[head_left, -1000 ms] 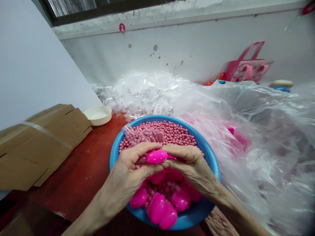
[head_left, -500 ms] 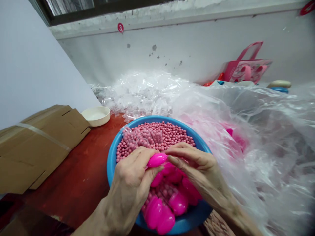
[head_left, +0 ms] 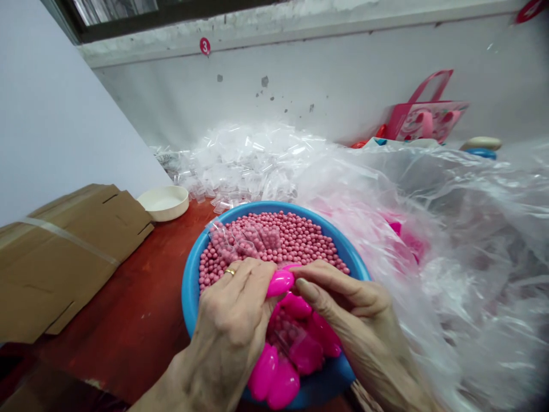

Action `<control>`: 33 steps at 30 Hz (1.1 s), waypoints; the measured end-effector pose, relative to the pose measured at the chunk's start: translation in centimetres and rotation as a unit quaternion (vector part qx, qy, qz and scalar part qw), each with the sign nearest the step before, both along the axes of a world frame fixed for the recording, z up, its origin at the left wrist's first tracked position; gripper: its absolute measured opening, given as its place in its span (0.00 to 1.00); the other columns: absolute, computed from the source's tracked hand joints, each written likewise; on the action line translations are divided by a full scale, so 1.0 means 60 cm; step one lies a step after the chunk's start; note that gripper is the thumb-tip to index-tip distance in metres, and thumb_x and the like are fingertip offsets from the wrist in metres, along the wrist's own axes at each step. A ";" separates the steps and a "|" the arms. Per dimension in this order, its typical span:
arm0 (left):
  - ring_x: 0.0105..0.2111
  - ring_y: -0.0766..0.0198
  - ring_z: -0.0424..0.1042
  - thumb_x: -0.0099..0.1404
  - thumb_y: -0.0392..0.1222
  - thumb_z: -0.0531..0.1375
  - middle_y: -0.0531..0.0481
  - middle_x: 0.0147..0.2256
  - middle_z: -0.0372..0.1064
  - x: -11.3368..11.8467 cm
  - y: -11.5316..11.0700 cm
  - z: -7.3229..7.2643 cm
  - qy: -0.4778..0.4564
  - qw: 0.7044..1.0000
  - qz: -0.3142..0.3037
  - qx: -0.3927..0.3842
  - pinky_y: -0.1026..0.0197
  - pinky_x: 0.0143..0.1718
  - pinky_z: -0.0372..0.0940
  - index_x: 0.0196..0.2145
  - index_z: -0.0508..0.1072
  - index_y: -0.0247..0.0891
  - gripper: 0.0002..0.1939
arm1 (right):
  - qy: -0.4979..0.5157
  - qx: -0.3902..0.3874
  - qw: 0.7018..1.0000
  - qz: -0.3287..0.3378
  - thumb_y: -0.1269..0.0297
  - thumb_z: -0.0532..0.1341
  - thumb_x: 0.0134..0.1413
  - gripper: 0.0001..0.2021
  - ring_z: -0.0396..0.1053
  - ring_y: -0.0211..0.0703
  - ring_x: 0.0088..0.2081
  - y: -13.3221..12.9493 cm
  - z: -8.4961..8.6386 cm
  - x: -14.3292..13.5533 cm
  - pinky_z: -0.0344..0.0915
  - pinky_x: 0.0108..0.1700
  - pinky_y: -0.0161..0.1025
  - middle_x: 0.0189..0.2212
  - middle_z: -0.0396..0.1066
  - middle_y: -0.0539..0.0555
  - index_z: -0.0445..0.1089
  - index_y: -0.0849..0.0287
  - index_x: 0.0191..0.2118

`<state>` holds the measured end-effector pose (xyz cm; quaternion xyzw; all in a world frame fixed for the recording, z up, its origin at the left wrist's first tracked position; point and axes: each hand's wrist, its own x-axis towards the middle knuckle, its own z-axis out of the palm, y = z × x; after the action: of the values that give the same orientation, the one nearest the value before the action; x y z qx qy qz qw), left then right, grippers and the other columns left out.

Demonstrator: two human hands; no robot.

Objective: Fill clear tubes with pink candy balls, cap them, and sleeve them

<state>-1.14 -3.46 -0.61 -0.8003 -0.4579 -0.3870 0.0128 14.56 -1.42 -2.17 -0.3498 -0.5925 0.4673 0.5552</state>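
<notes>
A blue basin (head_left: 191, 286) holds many small pink beads (head_left: 295, 234), with a clear packet of beads (head_left: 244, 239) lying on them at the left. Several glossy magenta plastic pieces (head_left: 283, 383) rest in its near part. Above them my left hand (head_left: 234, 315), with a ring on one finger, is closed on a magenta piece (head_left: 281, 283). My right hand (head_left: 354, 303) has thumb and fingers pinched together at the right end of that piece; what lies between its fingertips is too hidden to name.
Clear small bags (head_left: 244, 157) are heaped behind the basin. Plastic sheeting (head_left: 463, 240) spreads over the right side. On the left are flattened cardboard (head_left: 72, 257) and a round white dish (head_left: 164, 203). A pink bag (head_left: 429, 117) stands by the wall.
Both hands have shifted slightly, and the held magenta piece is tilted more. The ring on my left hand shows more clearly. The whole view has moved a little.
</notes>
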 end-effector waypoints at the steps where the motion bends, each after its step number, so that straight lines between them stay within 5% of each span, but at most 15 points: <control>1: 0.34 0.57 0.73 0.64 0.30 0.54 0.43 0.33 0.74 0.001 0.000 0.000 0.001 1.000 0.002 0.000 0.59 0.39 0.67 0.40 0.72 0.34 0.09 | 0.001 -0.004 1.000 -0.003 0.70 0.65 0.52 0.10 0.72 0.34 0.32 -0.001 0.001 -0.001 0.69 0.35 0.27 0.29 0.76 0.46 0.79 0.45 0.36; 6: 0.30 0.59 0.71 0.65 0.31 0.53 0.45 0.29 0.73 0.004 0.003 0.009 -0.030 0.999 -0.003 -0.037 0.59 0.34 0.66 0.35 0.73 0.33 0.08 | -0.017 0.079 0.995 -0.063 0.74 0.65 0.51 0.15 0.71 0.35 0.30 -0.005 0.002 -0.009 0.70 0.32 0.30 0.27 0.75 0.46 0.78 0.42 0.38; 14: 0.30 0.62 0.71 0.61 0.42 0.61 0.53 0.29 0.73 -0.006 0.011 0.021 -0.183 0.940 0.001 -0.287 0.61 0.32 0.63 0.33 0.75 0.39 0.05 | -0.086 0.125 0.986 -0.066 0.76 0.62 0.53 0.21 0.73 0.39 0.37 -0.017 -0.015 -0.009 0.71 0.36 0.34 0.34 0.76 0.47 0.73 0.39 0.47; 26: 0.28 0.65 0.67 0.56 0.43 0.65 0.54 0.27 0.70 -0.019 0.019 0.012 -0.283 0.881 -0.020 -0.380 0.64 0.29 0.61 0.31 0.75 0.37 0.07 | -0.046 -0.024 0.998 -0.040 0.63 0.64 0.53 0.08 0.73 0.41 0.38 -0.003 -0.025 -0.013 0.70 0.41 0.36 0.35 0.76 0.50 0.76 0.51 0.41; 29: 0.29 0.65 0.68 0.60 0.40 0.61 0.54 0.27 0.69 -0.017 0.022 0.014 -0.251 0.901 -0.047 -0.350 0.64 0.30 0.61 0.31 0.74 0.37 0.04 | -0.061 0.002 0.998 -0.012 0.62 0.65 0.53 0.08 0.72 0.40 0.39 0.007 -0.015 -0.017 0.69 0.40 0.35 0.36 0.74 0.50 0.76 0.52 0.40; 33: 0.27 0.66 0.67 0.63 0.37 0.57 0.54 0.26 0.68 -0.014 0.041 0.023 -0.139 0.966 -0.045 -0.212 0.63 0.30 0.60 0.29 0.72 0.37 0.06 | -0.078 0.068 0.995 0.010 0.66 0.65 0.52 0.06 0.70 0.39 0.37 0.028 0.019 -0.023 0.68 0.38 0.35 0.33 0.73 0.49 0.77 0.52 0.37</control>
<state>-2.00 -1.02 0.79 -0.7428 -0.4900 -0.3886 -0.2390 13.19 0.28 -1.04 -0.3403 -0.6679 0.4031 0.5250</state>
